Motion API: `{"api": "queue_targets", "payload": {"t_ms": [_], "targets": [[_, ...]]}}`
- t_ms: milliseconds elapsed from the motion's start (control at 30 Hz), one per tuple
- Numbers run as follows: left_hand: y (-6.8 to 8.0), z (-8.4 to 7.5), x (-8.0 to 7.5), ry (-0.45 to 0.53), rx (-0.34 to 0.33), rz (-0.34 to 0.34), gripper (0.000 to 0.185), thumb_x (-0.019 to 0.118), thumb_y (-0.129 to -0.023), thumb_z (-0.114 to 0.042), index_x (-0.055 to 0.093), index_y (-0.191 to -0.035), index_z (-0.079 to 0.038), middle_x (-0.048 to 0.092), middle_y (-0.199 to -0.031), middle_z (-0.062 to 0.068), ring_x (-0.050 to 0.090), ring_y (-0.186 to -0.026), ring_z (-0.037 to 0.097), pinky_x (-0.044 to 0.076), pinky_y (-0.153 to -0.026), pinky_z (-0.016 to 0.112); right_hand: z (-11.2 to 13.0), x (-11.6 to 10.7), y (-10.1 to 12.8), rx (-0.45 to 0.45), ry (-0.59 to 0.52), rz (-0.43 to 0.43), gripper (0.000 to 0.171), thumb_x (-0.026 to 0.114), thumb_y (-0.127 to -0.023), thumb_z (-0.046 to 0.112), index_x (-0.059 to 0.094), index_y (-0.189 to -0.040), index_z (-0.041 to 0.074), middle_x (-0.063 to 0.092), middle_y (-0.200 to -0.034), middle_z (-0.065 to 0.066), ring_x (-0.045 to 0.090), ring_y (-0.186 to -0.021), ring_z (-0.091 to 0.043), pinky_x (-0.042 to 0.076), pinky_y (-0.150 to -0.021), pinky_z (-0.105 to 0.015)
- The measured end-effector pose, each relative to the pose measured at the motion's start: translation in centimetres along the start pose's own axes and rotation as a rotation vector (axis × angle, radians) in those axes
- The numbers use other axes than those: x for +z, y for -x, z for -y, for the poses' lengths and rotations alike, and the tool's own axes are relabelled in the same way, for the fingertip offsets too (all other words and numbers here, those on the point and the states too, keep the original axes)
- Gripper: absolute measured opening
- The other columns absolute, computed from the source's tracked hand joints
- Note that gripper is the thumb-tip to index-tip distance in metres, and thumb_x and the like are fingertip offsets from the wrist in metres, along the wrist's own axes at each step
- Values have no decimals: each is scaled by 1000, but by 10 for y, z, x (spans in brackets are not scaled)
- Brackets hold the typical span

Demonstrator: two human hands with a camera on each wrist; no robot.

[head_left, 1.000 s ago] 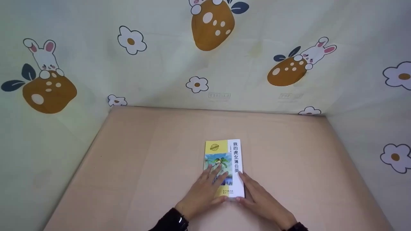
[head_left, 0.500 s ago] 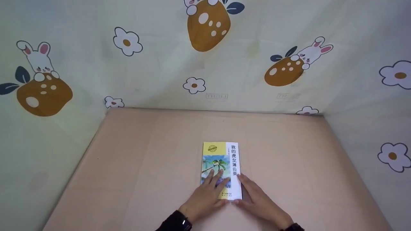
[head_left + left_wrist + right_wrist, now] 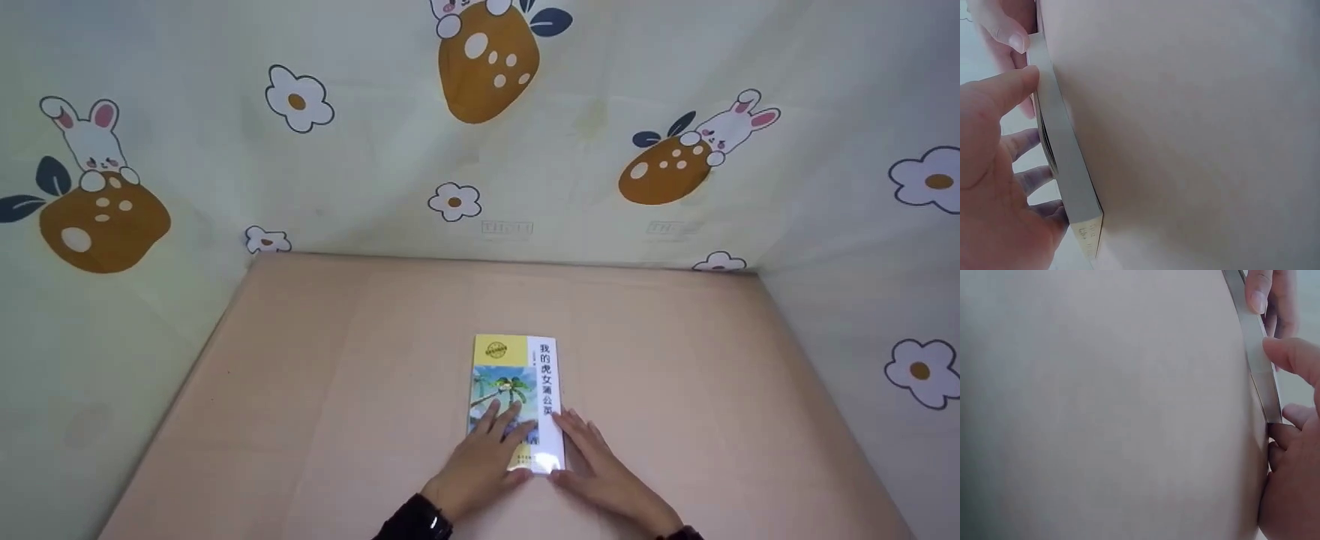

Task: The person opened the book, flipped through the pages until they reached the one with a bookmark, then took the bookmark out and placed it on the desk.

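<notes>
Book lay flat mid-tabletop, bare surface all round; your left hand pressed its cover, fingers straight, right hand flat against its right edge.

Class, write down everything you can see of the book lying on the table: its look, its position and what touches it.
The book is a slim paperback lying flat and closed, cover up, on the beige table. Its cover has a yellow top, a palm-tree picture and a white strip with black Chinese characters down the right. The left hand rests flat on its near part, thumb at the near edge. The right hand touches its right edge and near corner.
</notes>
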State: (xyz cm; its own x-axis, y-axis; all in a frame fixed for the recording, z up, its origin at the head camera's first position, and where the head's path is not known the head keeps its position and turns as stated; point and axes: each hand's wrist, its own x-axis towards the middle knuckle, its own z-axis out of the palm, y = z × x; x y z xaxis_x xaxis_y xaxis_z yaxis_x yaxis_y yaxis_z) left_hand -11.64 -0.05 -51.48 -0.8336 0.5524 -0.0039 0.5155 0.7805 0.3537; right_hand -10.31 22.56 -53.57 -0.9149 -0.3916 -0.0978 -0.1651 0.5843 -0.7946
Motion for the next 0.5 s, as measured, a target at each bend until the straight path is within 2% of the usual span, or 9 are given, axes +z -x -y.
{"api": "queue_targets", "payload": {"t_ms": [33,167,233,267,500], "targets": [[0,0,0,0,-4,6,60,59,-87,-44,41,-140,-22,30,-151,10,25,-139,37,34,-107,47,0,-1,0,6,3,3,72,60,-88,38,25,-148,18,13,-155,-19,3,-142,-42,-2,-117,-42],[0,-1,-1,7,-12,24,60,58,-88,-44,40,-140,-21,29,-151,10,24,-139,38,34,-108,47,1,-3,0,31,-4,4,67,58,-89,38,28,-147,21,14,-155,-16,6,-142,-39,-1,-117,-38],[1,-2,-1,11,-12,27,60,58,-87,-43,40,-140,-21,29,-151,10,24,-139,38,34,-107,48,1,-3,0,36,-18,-4,65,58,-90,38,31,-146,20,16,-155,-16,6,-142,-40,4,-112,-58],[0,-2,-2,12,-8,25,61,59,-87,-43,41,-140,-20,30,-151,10,24,-139,38,34,-107,48,1,-3,0,40,-30,-10,65,59,-89,38,32,-145,20,16,-155,-17,6,-142,-42,3,-111,-61],[-2,-2,-5,50,-24,45,65,61,-85,-46,40,-141,-21,28,-151,11,24,-139,38,34,-107,49,3,-3,-2,87,-54,-23,70,60,-88,41,27,-147,21,15,-155,-17,1,-140,-46,3,-107,-67]]}}
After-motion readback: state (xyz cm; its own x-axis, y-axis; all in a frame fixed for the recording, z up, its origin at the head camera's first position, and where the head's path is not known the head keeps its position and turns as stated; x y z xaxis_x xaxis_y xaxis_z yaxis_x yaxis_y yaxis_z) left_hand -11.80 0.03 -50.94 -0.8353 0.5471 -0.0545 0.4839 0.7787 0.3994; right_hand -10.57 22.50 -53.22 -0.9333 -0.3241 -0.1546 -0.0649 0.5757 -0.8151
